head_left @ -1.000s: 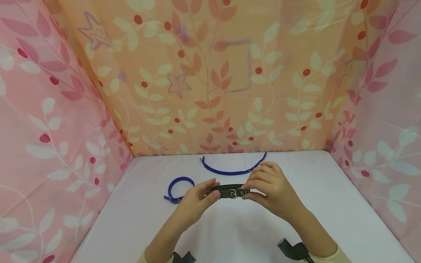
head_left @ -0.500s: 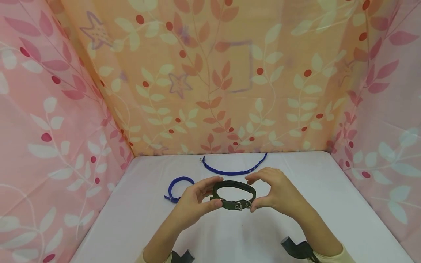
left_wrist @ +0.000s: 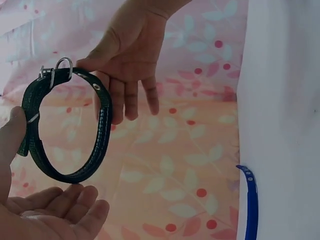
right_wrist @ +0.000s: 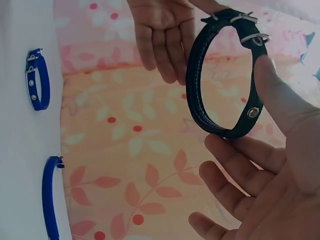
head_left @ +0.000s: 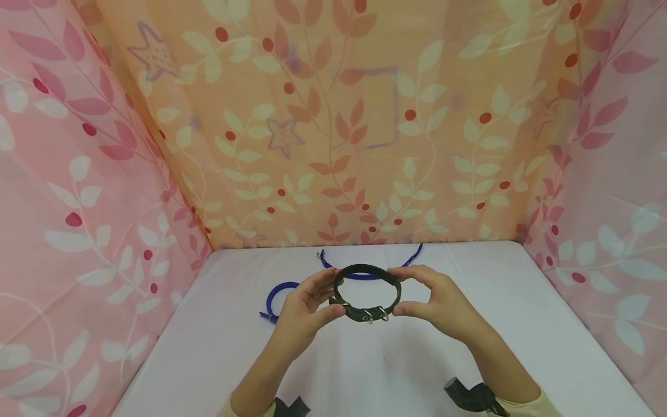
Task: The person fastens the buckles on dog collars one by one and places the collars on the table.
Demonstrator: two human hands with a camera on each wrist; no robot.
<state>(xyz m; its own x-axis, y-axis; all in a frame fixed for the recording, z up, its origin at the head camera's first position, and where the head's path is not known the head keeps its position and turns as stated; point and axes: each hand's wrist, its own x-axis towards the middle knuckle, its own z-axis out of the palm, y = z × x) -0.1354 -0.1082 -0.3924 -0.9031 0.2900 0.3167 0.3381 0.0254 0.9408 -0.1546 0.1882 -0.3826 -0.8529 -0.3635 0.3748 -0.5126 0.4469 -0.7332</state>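
A dark green pet collar (head_left: 356, 314), buckled into a loop, is held up above the table between both hands. My left hand (head_left: 302, 313) grips its left side, thumb at the front near the strap's loose end and fingers behind. On the other side, my right hand (head_left: 452, 304) pinches the loop between thumb and forefinger, its other fingers loosely spread in the right wrist view. The metal buckle (right_wrist: 244, 19) and D-ring (right_wrist: 255, 38) sit along the front. An eyelet (left_wrist: 97, 87) shows on the band in the left wrist view.
A buckled blue collar (head_left: 269, 300) lies on the white table (head_left: 219, 347) to the left, partly behind my left hand. Another blue collar (head_left: 365, 277), unbuckled and curved, lies at the back. Patterned curtains (head_left: 333, 116) enclose the table's back and sides.
The green collar has been tipped so its loop opens toward the head camera, and raised slightly. My right hand let go of it, then took hold of its right side again.
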